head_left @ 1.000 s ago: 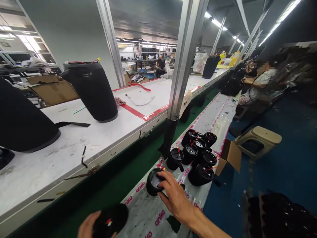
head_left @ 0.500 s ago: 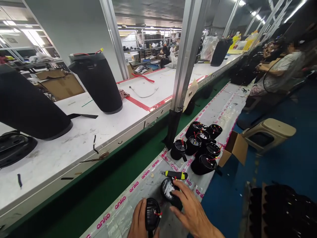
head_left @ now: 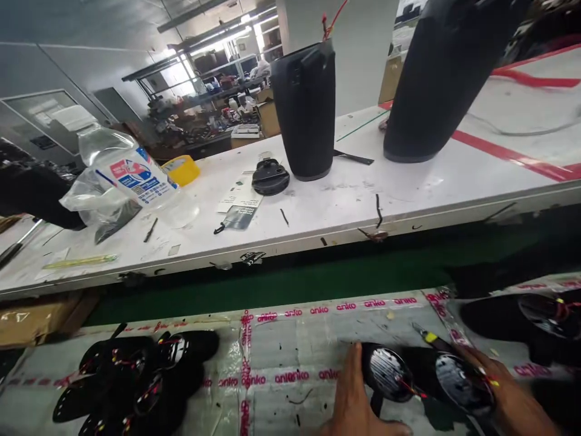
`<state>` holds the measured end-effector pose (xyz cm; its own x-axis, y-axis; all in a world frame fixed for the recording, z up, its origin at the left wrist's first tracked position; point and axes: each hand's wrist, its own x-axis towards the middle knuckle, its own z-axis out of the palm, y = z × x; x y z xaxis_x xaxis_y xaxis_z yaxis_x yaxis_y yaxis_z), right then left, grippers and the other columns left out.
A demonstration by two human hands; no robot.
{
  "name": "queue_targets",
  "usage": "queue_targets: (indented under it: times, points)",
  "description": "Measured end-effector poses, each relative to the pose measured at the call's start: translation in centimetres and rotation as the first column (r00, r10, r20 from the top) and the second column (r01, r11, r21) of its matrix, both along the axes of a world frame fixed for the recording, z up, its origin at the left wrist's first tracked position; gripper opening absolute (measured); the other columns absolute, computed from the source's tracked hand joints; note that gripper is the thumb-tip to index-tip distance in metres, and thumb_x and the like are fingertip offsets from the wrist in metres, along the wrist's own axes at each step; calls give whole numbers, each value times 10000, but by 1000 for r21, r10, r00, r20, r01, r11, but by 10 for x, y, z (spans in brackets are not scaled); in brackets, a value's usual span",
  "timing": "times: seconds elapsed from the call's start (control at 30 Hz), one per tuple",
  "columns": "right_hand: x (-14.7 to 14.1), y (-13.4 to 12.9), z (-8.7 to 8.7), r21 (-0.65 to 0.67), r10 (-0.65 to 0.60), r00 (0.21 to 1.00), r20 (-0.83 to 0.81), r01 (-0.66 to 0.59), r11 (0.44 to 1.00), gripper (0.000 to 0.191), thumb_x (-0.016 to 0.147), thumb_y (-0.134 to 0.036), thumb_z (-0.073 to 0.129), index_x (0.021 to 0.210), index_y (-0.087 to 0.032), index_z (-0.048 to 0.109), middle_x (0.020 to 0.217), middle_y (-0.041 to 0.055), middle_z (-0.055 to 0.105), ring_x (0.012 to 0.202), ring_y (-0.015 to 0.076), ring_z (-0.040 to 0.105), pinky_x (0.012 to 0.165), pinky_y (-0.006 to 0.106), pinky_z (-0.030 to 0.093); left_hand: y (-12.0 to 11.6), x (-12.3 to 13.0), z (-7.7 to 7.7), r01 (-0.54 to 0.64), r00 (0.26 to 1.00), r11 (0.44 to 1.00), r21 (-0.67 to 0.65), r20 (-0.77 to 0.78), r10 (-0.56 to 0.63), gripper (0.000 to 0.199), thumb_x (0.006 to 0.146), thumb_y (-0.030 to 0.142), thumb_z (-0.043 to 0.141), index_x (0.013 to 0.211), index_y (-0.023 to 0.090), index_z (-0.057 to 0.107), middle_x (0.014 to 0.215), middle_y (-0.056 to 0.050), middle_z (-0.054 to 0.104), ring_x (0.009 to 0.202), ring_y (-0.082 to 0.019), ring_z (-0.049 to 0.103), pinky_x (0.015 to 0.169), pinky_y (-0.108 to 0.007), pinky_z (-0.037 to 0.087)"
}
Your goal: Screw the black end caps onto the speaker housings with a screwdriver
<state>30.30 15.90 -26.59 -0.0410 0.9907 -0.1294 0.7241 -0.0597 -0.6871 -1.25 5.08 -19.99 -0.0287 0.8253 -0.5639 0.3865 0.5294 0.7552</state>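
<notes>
My left hand (head_left: 356, 402) grips the side of a black cylindrical speaker housing (head_left: 388, 372), its thumb and fingers around it. Red and yellow wires poke from the shiny round end. My right hand (head_left: 511, 390) is wrapped round the far side of a second black speaker housing (head_left: 463, 381), which stands close to the first. A black and yellow utility knife (head_left: 433, 339) lies just behind the second housing, partly hidden by my right hand.
More speaker housings cluster on the left (head_left: 149, 375), and another lies at the right (head_left: 544, 315) of the plastic-covered bench (head_left: 290, 345). Behind, a white table (head_left: 318, 212) bears tall black speakers (head_left: 304, 115), a plastic bottle (head_left: 136, 169) and yellow tape (head_left: 182, 171).
The view has swung left, bringing the bottle, tape and left cluster of housings into sight. My right hand has closed round the second housing, and both housings now sit close together.
</notes>
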Motion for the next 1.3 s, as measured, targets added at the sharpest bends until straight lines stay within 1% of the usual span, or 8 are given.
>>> queue_targets:
  times: [0.17, 0.37, 0.53, 0.63, 0.77, 0.97, 1.17, 1.3]
  points:
    - [-7, -4, 25, -225, -140, 990, -33, 129, 966, 626, 634, -546, 544, 1048, -148, 792, 1079, 278, 743, 1049, 484, 705, 978, 637, 521, 36, 19, 16, -218, 974, 962, 167, 96, 205, 1127, 472, 180, 906, 1514, 116, 483, 1618, -283, 474, 1534, -467, 395, 1322, -599, 219]
    - [2, -65, 65, -272, -452, 891, -41, 425, 863, 612, 741, -611, 483, 1137, -202, 707, 1077, 157, 768, 1015, 368, 733, 865, 485, 599, 69, 2, 82, -189, 920, 974, 125, 368, 132, 743, 721, 406, 837, 1382, 190, 577, 1336, -152, 731, 1251, -379, 671, 1121, -530, 494]
    - [-11, -133, 116, -523, -705, 621, -343, 498, 692, 648, 814, -768, 576, 1101, -204, 717, 734, 36, 684, 661, 232, 658, 567, 340, 550, 50, 7, 134, -95, 784, 995, -25, 615, 91, 712, 750, 519, 804, 1373, 211, 652, 1333, -124, 761, 1270, -396, 677, 1089, -525, 531]
    - [-20, -149, 155, -542, -723, 492, -486, 479, 690, 745, 788, -817, 652, 1218, -209, 667, 795, 30, 691, 652, 212, 628, 537, 333, 535, 33, 22, 151, -111, 662, 962, -250, 703, 259, 768, 782, 527, 803, 1465, 234, 607, 1422, -121, 720, 1374, -382, 621, 1178, -520, 471]
    - [-20, -159, 209, -515, -668, 585, -459, 437, 737, 769, 788, -815, 661, 1269, -215, 651, 902, 66, 752, 766, 249, 712, 754, 392, 624, 18, 38, 155, -98, 588, 894, -436, 700, 406, 850, 735, 557, 843, 1483, 232, 602, 1475, -126, 688, 1423, -399, 584, 1214, -535, 450]
    - [-25, -179, 274, -397, -520, 781, -347, 380, 835, 605, 805, -663, 703, 1306, -327, 730, 1218, 94, 788, 1147, 372, 731, 1071, 553, 561, 5, 37, 145, 94, 626, 874, -477, 711, 320, 725, 710, 692, 814, 1235, 192, 795, 1322, -150, 775, 1354, -444, 637, 1200, -590, 467]
    - [-44, -189, 291, 45, -180, 946, -269, 199, 979, 344, 955, -351, 649, 1291, -331, 721, 1364, 43, 737, 1206, 297, 727, 1026, 447, 609, -7, 29, 136, 317, 402, 805, -502, 840, 365, 617, 915, 640, 661, 1263, 149, 798, 1314, -128, 778, 1426, -383, 587, 1310, -455, 320]
    - [-56, -178, 295, 408, -59, 993, 98, 14, 913, 334, 1093, -202, 361, 1277, -250, 635, 1190, 47, 799, 989, 190, 783, 778, 293, 621, -6, 28, 142, 343, 369, 770, -538, 831, 416, 537, 950, 531, 673, 1262, 110, 791, 1298, -140, 781, 1349, -375, 655, 1306, -427, 320]
